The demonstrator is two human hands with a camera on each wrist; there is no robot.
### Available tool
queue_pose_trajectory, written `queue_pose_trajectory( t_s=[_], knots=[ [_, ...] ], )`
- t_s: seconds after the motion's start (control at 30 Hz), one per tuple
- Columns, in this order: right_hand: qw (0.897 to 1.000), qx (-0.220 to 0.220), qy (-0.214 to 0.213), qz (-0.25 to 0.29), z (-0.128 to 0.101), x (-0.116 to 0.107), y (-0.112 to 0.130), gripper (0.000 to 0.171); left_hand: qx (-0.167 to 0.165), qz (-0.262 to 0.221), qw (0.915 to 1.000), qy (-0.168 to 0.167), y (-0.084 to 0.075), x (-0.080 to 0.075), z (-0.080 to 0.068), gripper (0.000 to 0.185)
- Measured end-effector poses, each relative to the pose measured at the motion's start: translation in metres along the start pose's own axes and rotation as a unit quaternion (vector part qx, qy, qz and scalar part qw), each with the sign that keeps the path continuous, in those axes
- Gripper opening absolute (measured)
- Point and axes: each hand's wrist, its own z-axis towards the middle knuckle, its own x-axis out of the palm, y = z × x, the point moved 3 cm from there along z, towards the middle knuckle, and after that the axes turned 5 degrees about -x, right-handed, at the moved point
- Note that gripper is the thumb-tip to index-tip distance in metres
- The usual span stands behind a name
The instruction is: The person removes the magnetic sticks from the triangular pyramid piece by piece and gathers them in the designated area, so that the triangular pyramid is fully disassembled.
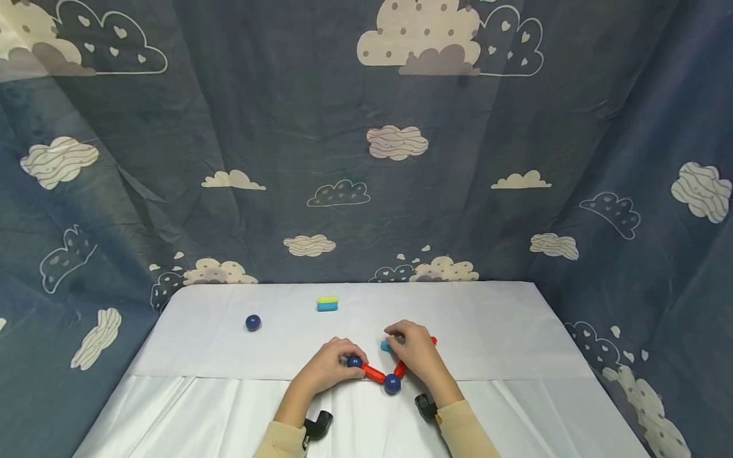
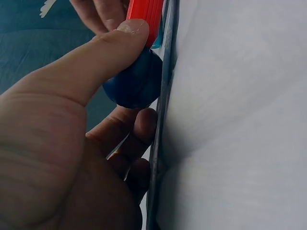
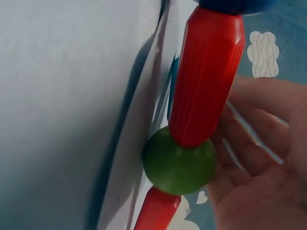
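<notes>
Blue ball [image 2: 134,81] pinched under my left hand's [image 1: 329,366] thumb and fingers [image 2: 115,40], red stick [image 3: 206,76] and green ball [image 3: 178,165] cupped by my right hand [image 1: 415,350], I judge I'm mid-joining this chain on the tabletop [image 1: 504,331], next needing aligned ends.

text: none legible — labels: none | numbers: none

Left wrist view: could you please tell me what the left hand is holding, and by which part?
The left hand pinches the blue ball at the red rod's end.
</notes>
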Motion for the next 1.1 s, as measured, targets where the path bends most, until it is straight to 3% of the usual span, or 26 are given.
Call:
queue_pose_trajectory(
  t_s=[0.13,0.27,0.33,0.43,0.57,0.67,0.8,0.93,1.1],
  knots=[
    [0.999,-0.008,-0.033,0.014,-0.003,-0.005,0.001,0.016,-0.01,-0.01,0.9999,-0.005,0.0,0.002,-0.001,0.014],
    [0.997,-0.011,-0.044,0.066,-0.006,-0.003,0.0,0.015,-0.022,-0.008,0.9994,-0.024,0.005,0.0,-0.005,0.014],
    [0.994,0.001,-0.019,0.103,-0.009,0.0,-0.001,0.017,-0.024,0.0,0.9991,-0.036,0.008,0.0,-0.007,0.014],
    [0.989,0.03,0.055,0.137,-0.012,0.004,-0.005,0.028,-0.021,0.014,0.9977,-0.063,0.01,-0.002,-0.007,0.014],
    [0.973,0.052,0.166,0.151,-0.013,0.007,-0.009,0.049,-0.015,0.026,0.9938,-0.107,0.009,-0.004,0.0,0.013],
    [0.963,0.054,0.215,0.15,-0.014,0.012,-0.01,0.057,-0.015,0.022,0.9924,-0.12,0.008,-0.005,0.002,0.013],
    [0.96,0.049,0.237,0.141,-0.015,0.02,-0.011,0.057,-0.018,0.013,0.9933,-0.114,0.009,-0.003,0.003,0.014],
    [0.963,0.04,0.225,0.14,-0.014,0.023,-0.01,0.047,-0.018,0.004,0.9944,-0.104,0.01,-0.006,0.005,0.027],
    [0.965,0.044,0.216,0.141,-0.013,0.025,-0.009,0.039,-0.044,-0.028,0.9935,-0.102,0.013,-0.013,0.002,0.038]
  ],
)
